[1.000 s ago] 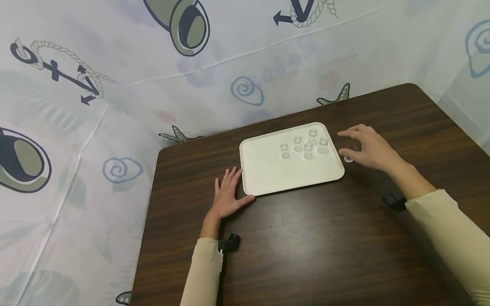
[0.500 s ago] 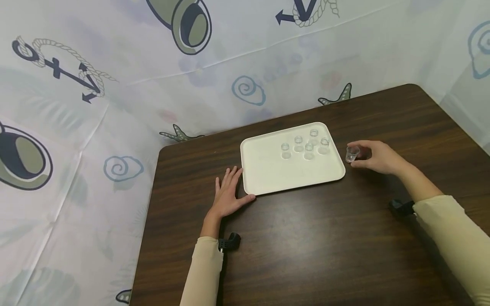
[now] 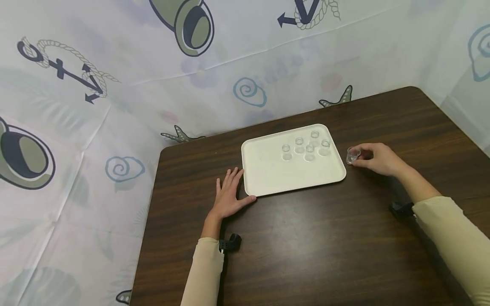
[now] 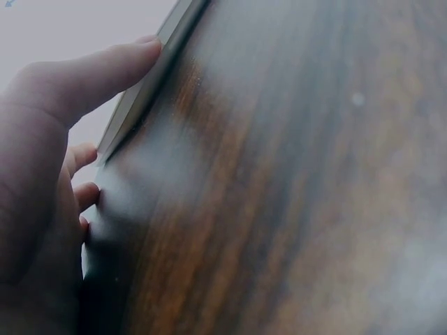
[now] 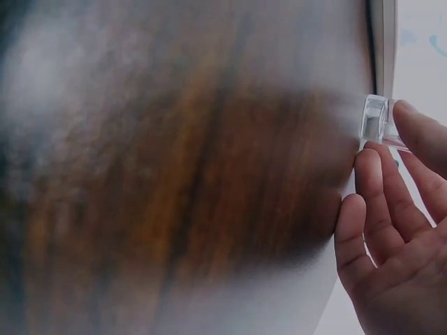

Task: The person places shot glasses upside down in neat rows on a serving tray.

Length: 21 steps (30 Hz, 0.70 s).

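Just right of the white tray (image 3: 268,178), my right hand (image 3: 377,158) pinches a small clear shot glass (image 3: 351,156) between thumb and fingers. The right wrist view shows the thick base of that shot glass (image 5: 375,120) at the dark tabletop, the thumb (image 5: 418,132) along its side. Several more clear shot glasses (image 3: 309,152) stand on the right half of the tray. My left hand (image 3: 226,197) lies spread at the tray's near left corner, its fingertips at the left side and its thumb (image 4: 105,73) against the near rim.
A dark wood-grain table (image 3: 306,242) bears the tray. Its far edge meets a pale cloth backdrop (image 3: 214,97) printed with anchors, shells and starfish, which also hangs along the left side.
The right hand, spread over the shot glass a second ago, has drawn back slightly to the right and closed its thumb and fingers on it. Left hand and tray stay in place.
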Each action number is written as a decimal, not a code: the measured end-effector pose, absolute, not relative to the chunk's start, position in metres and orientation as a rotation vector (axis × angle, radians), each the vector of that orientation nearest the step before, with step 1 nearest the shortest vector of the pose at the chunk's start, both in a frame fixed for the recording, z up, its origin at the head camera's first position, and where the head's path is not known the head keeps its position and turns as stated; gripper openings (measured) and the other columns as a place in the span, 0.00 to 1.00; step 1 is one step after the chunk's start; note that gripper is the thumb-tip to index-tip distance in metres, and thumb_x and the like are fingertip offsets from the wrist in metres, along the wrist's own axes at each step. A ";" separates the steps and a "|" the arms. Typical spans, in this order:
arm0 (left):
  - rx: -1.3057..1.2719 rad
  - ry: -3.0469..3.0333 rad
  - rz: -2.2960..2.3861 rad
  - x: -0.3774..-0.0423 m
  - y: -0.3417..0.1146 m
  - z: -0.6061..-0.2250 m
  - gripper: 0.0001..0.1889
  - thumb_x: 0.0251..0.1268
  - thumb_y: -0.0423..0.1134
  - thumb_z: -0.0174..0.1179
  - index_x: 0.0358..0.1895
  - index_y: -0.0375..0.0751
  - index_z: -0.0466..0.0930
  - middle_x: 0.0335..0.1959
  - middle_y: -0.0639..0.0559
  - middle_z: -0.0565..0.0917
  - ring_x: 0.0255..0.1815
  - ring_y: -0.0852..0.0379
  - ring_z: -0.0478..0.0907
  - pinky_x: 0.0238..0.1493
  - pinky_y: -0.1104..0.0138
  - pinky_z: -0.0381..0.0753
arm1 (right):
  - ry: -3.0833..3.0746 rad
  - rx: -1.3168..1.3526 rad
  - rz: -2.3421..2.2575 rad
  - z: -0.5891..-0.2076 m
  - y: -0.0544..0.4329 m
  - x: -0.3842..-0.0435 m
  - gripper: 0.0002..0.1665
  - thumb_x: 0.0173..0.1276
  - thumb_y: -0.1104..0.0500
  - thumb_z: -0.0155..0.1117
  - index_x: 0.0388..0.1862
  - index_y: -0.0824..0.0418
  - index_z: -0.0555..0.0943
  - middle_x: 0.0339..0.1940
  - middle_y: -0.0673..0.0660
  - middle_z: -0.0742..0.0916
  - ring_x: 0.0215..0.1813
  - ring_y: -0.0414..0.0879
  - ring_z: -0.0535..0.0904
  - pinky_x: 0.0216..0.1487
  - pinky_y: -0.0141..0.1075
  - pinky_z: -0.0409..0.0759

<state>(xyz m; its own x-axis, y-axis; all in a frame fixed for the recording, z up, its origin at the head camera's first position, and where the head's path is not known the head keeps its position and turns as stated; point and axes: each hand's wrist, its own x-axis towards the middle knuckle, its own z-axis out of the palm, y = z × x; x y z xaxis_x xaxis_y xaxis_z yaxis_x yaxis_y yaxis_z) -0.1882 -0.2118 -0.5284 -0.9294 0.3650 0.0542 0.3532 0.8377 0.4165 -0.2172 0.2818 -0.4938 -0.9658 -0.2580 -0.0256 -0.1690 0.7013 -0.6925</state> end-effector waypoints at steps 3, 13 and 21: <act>0.585 2.989 0.661 -0.189 -0.212 -0.529 0.52 0.57 0.72 0.58 0.80 0.54 0.48 0.80 0.48 0.49 0.80 0.45 0.39 0.70 0.37 0.30 | 2.792 -0.367 -1.124 -0.495 0.283 -0.217 0.21 0.66 0.59 0.70 0.55 0.66 0.81 0.48 0.64 0.85 0.43 0.52 0.77 0.40 0.38 0.72; 0.580 2.991 0.663 -0.190 -0.210 -0.528 0.52 0.56 0.72 0.59 0.80 0.53 0.48 0.80 0.47 0.50 0.80 0.45 0.39 0.70 0.37 0.31 | 2.801 -0.339 -1.159 -0.488 0.288 -0.219 0.19 0.65 0.59 0.71 0.51 0.66 0.81 0.46 0.65 0.84 0.43 0.53 0.80 0.36 0.36 0.75; 0.586 2.994 0.652 -0.189 -0.212 -0.529 0.52 0.56 0.71 0.59 0.80 0.51 0.49 0.79 0.45 0.50 0.79 0.43 0.40 0.69 0.35 0.32 | 2.768 -0.290 -1.190 -0.472 0.292 -0.221 0.21 0.68 0.57 0.68 0.56 0.67 0.78 0.58 0.69 0.80 0.55 0.64 0.80 0.41 0.41 0.79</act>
<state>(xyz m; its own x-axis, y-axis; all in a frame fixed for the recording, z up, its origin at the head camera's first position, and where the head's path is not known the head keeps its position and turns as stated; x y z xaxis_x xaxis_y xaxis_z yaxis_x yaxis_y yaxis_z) -0.1893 -0.2116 -0.5291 -0.9293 0.3649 0.0576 0.3558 0.8421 0.4053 -0.2214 0.2918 -0.4724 -0.9751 -0.2196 -0.0300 -0.1293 0.6735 -0.7278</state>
